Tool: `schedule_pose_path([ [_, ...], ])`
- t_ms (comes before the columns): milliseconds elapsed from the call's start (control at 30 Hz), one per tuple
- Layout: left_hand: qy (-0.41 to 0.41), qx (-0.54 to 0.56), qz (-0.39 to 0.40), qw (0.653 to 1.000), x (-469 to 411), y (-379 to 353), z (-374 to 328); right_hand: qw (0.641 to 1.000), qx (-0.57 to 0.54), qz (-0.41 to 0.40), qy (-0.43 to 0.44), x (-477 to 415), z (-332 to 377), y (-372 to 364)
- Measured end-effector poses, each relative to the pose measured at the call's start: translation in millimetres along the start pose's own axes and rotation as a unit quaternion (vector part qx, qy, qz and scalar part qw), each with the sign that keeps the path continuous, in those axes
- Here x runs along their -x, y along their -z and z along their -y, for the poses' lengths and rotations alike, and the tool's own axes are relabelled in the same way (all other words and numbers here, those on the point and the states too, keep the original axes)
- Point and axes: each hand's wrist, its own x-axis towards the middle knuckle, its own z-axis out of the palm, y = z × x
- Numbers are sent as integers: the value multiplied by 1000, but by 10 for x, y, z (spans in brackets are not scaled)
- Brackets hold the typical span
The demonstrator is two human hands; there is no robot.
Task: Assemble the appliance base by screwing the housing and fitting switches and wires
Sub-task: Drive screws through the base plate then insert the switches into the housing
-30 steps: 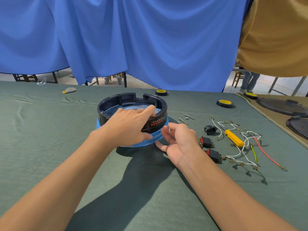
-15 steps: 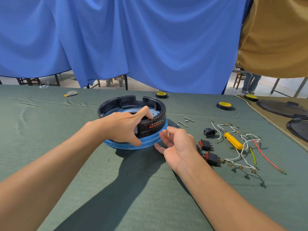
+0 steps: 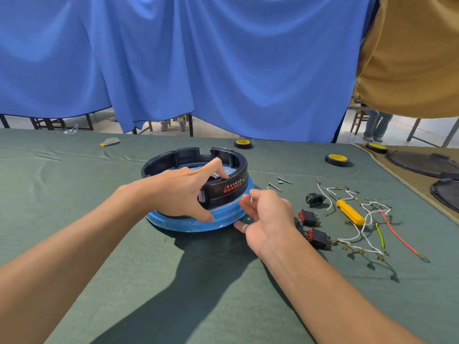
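While the left hand [image 3: 183, 192] grips the near wall of the black ring-shaped plastic housing [image 3: 173, 157], forefinger hooked over the rim and thumb low on the outside, that housing sits open side up on a round blue plastic base plate [image 3: 198, 225]. Both stand mid-way across the green cloth-covered table [image 3: 74, 194]. Just right of the plate's edge, the right hand [image 3: 268, 214] pinches a small silver screw [image 3: 251, 199] between thumb and fingertips. The screw's long axis is near upright, leaning slightly. I cannot tell which end is the tip. Farther right lie two loose silver screws [image 3: 275, 186], a black power socket [image 3: 315, 199], and two black rocker switches with red buttons [image 3: 319, 236]. Next comes a yellow-handled screwdriver [image 3: 350, 211], which lies flat with its blade aimed away and leftward, among tangled white wires [image 3: 367, 219] and a red wire [image 3: 397, 234].
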Motion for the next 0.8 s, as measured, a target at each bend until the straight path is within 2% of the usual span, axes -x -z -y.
schedule_pose_path([
  [233,-17,-55,-11,998,51,-51,-154,1000,-5,4,9,-12,-41,30],
  [500,-4,-118,-198,973,90,-346,-443,999,-34,-8,-8,-2,-64,52],
  [667,-19,-63,-262,963,168,-365,-404,999,-35,-23,-22,12,-65,40],
  [800,-41,-86,-288,953,213,-394,-414,999,-36,-23,-24,18,-56,30],
])
